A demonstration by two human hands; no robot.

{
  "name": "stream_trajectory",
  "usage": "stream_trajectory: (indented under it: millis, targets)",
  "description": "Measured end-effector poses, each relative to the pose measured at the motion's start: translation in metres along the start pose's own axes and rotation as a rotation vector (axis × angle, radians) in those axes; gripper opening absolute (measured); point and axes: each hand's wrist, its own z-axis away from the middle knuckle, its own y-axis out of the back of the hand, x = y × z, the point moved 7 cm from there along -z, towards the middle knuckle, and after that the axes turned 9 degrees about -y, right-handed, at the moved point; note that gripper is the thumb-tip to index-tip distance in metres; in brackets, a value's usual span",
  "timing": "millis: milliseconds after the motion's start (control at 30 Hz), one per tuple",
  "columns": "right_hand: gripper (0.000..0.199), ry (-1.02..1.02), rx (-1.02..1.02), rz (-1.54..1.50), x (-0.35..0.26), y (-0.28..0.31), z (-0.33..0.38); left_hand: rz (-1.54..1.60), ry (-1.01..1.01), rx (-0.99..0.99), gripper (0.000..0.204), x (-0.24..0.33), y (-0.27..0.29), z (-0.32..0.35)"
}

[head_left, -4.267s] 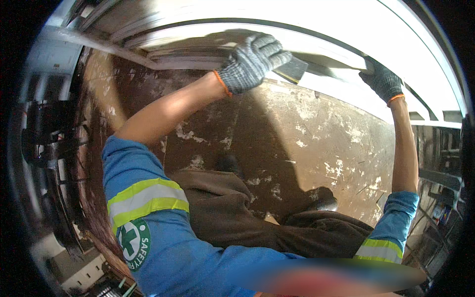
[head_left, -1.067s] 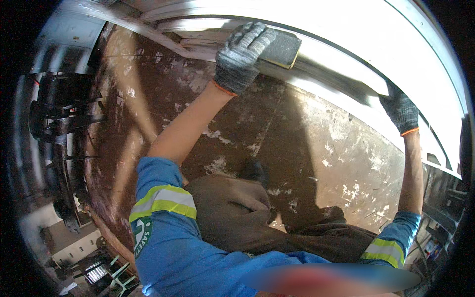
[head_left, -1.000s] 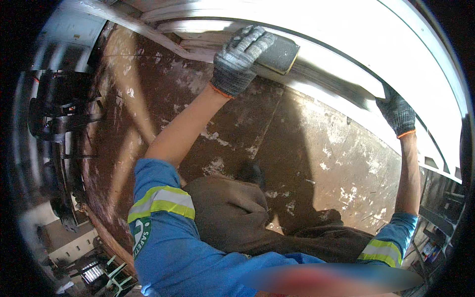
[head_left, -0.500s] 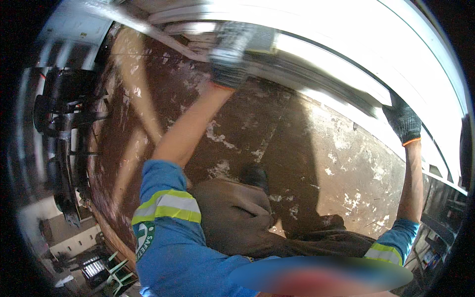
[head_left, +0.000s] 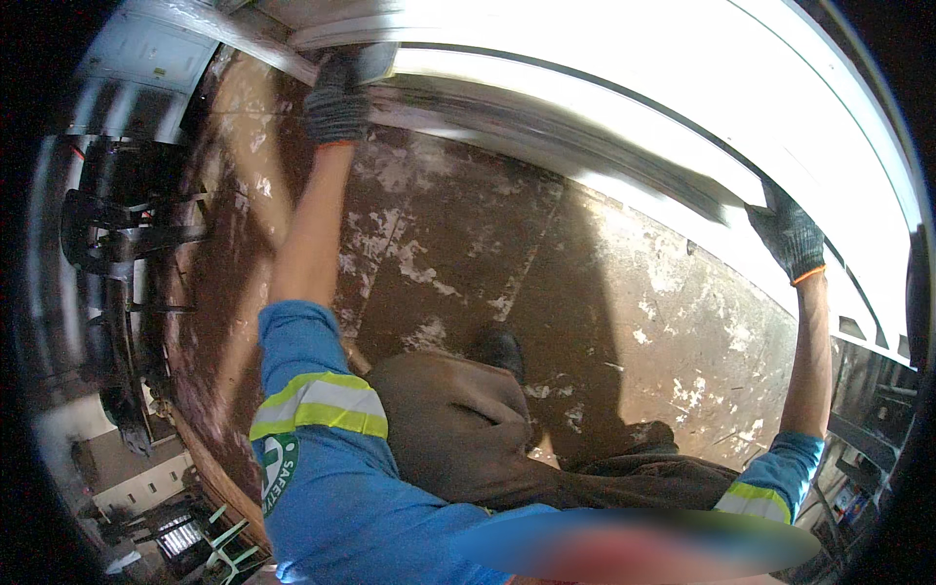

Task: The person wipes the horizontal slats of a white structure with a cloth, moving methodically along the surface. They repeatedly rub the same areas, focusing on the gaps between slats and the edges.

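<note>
A long white panel (head_left: 585, 39) with a dark seam and a ledge curves across the top. My left hand (head_left: 338, 102), in a dark knit glove with an orange cuff edge, is at the panel's far-left end. It is closed on a flat grey pad (head_left: 378, 63) with a yellowish edge, held against the white surface; the pad's exact kind is unclear. On the right, my right hand (head_left: 792, 237), gloved alike, rests against the panel's lower ledge near the dark seam. Its thumb stands apart from the fingers, and it holds no loose thing.
Below the panel lies a brown floor (head_left: 546, 263) with worn pale patches. My knee and dark boot (head_left: 500, 353) are in the middle. Black chairs (head_left: 127, 234) stand at the left, a green chair frame (head_left: 229, 546) at lower left, and dark clutter (head_left: 863, 439) at right.
My left hand has swept left along the panel with the grey pad, from near the upper middle to the far-left end. My right hand has stayed almost in place.
</note>
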Motion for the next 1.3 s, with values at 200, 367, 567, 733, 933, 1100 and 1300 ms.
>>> stream_trajectory:
  millis: [200,367,567,733,933,1100,1300]
  targets:
    - [0.057,-0.015,0.053,0.012,0.006,0.008,0.006,0.327,-0.443,0.189,0.029,0.209,-0.003,-0.025]
    - [0.058,0.009,0.044,-0.025,-0.004,0.000,-0.001,0.768,0.036,-0.201,0.033,0.024,-0.029,-0.018]
    - [0.058,-0.123,-0.024,-0.039,0.000,0.007,0.007,-0.203,0.038,-0.076,0.037,0.012,0.021,-0.018]
    - [0.059,-0.048,0.064,-0.050,0.001,0.008,0.008,0.237,-0.425,0.060,0.036,0.137,0.021,-0.022]
    - [0.055,0.010,0.093,-0.012,-0.026,0.014,0.000,0.810,0.345,0.051,0.027,-0.019,-0.027,-0.004]
    - [0.047,0.177,0.407,0.043,-0.032,0.031,0.018,0.298,0.150,-0.124,0.035,0.131,-0.014,-0.013]
    - [0.034,0.166,0.438,-0.047,-0.017,0.019,0.013,0.228,-0.550,0.069,0.044,0.412,-0.007,-0.021]
